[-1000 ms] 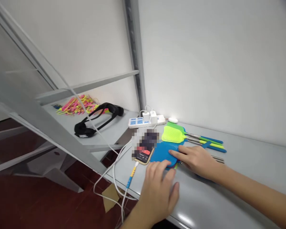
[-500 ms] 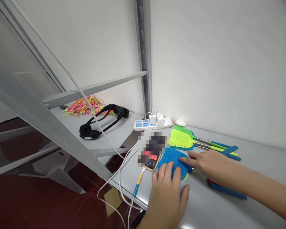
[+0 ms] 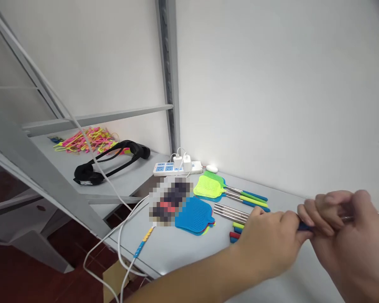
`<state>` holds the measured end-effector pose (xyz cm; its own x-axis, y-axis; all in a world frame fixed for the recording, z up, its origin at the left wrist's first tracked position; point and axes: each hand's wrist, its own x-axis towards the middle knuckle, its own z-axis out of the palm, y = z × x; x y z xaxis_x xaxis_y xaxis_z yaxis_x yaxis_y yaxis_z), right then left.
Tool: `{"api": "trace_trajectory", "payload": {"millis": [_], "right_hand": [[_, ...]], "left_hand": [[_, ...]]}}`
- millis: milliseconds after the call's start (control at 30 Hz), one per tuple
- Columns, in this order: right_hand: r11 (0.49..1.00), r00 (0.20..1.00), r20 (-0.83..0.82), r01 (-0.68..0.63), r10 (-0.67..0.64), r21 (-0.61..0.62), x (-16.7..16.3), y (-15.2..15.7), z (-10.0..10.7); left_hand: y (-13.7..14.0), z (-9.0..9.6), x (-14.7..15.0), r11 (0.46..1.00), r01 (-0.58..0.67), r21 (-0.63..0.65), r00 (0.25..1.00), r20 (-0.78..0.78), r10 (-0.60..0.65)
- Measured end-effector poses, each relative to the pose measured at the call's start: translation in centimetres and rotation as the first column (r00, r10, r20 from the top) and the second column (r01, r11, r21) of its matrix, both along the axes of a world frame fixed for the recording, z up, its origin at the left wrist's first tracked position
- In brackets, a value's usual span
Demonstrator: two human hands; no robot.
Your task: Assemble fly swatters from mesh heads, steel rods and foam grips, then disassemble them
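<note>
Between my hands at the right is a fly swatter handle [image 3: 305, 227] with a dark blue grip, and a bit of metal rod shows by the right hand. My left hand [image 3: 270, 240] is closed round the grip. My right hand [image 3: 345, 231] is closed farther right, its fingers partly hiding the rod. To the left lies a stack of blue swatter heads [image 3: 194, 215], with red and yellow-green edges beneath. Several metal rods [image 3: 230, 213] lie beside it, their coloured grips partly behind my left hand. Whole swatters [image 3: 209, 187] in green and blue lie near the wall.
A phone [image 3: 170, 200], blurred out, lies left of the blue heads, with a charging cable [image 3: 142, 243]. Behind are a power strip [image 3: 161, 169] and a white oval object [image 3: 212, 168]. A black headset [image 3: 113, 162] and pink-yellow strips [image 3: 88, 139] lie on the left shelf surface.
Both hands have left the blue swatter head, moved right and closed on a handle. The view has swung right. The rods beside the heads now show.
</note>
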<state>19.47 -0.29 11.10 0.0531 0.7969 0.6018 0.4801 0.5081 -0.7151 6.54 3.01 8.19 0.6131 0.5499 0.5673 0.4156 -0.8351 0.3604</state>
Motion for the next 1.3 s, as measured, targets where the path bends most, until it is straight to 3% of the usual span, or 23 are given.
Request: {"api": "trace_trajectory", "payload": {"millis": [100, 167, 267, 333, 433, 533, 800, 867, 967, 1067, 1167, 1300], "right_hand": [[0.994, 0.912, -0.398, 0.07, -0.099, -0.087, 3.1, 0.9, -0.8], [0.963, 0.853, -0.475, 0.106, -0.215, -0.246, 5.0, 1.4, -1.8], [0.862, 0.935, -0.144, 0.228, -0.323, -0.452, 6.4, 1.3, -2.8], [0.831, 0.973, 0.103, 0.232, -0.209, -0.506, 6.3, 0.8, -2.7], [0.858, 0.961, 0.271, 0.091, 0.057, -0.506, 5.1, 0.3, -2.0], [0.87, 0.926, 0.347, 0.044, 0.148, -0.49, 4.1, 0.3, -1.6], [0.888, 0.88, 0.447, 0.07, 0.159, -0.454, 4.8, 0.2, -2.4], [0.919, 0.849, 0.51, 0.078, 0.142, -0.387, 5.2, 0.2, -2.5], [0.975, 0.756, 0.653, 0.11, 0.045, -0.194, 5.1, 0.3, -2.7], [0.987, 0.657, 0.754, 0.136, -0.027, -0.083, 3.8, 0.3, -3.4], [0.97, 0.624, 0.779, 0.15, 0.055, -0.189, 2.4, 0.2, -4.3], [0.923, 0.675, 0.736, 0.248, 0.052, -0.294, 1.9, 0.3, -5.0]], "left_hand": [[1.9, -0.3, 0.9, 0.984, -0.029, 0.178, 0.995, -0.09, 0.046], [3.4, -0.4, -0.1, 0.97, -0.046, 0.24, 0.985, -0.15, 0.084], [5.5, -0.5, -2.1, 0.959, -0.052, 0.278, 0.971, -0.211, 0.113], [6.4, -0.4, -3.2, 0.964, -0.031, 0.264, 0.965, -0.245, 0.098], [7.0, -0.2, -4.1, 0.974, -0.102, 0.203, 0.962, -0.23, 0.149], [7.1, -0.1, -4.2, 0.977, -0.163, 0.134, 0.959, -0.211, 0.189], [5.7, -0.8, -3.4, 0.964, -0.23, 0.134, 0.972, -0.026, 0.235], [5.7, -0.9, -3.3, 0.967, -0.212, 0.144, 0.976, -0.014, 0.216], [5.7, -1.0, -3.2, 0.97, -0.201, 0.139, 0.976, -0.057, 0.211], [5.1, -1.4, -2.7, 0.98, -0.163, 0.113, 0.977, -0.118, 0.176], [4.2, -1.9, -2.1, 0.995, -0.066, 0.08, 0.988, -0.137, 0.076], [3.9, -1.9, -1.8, 0.991, 0.028, 0.131, 0.993, -0.116, -0.013]]}}
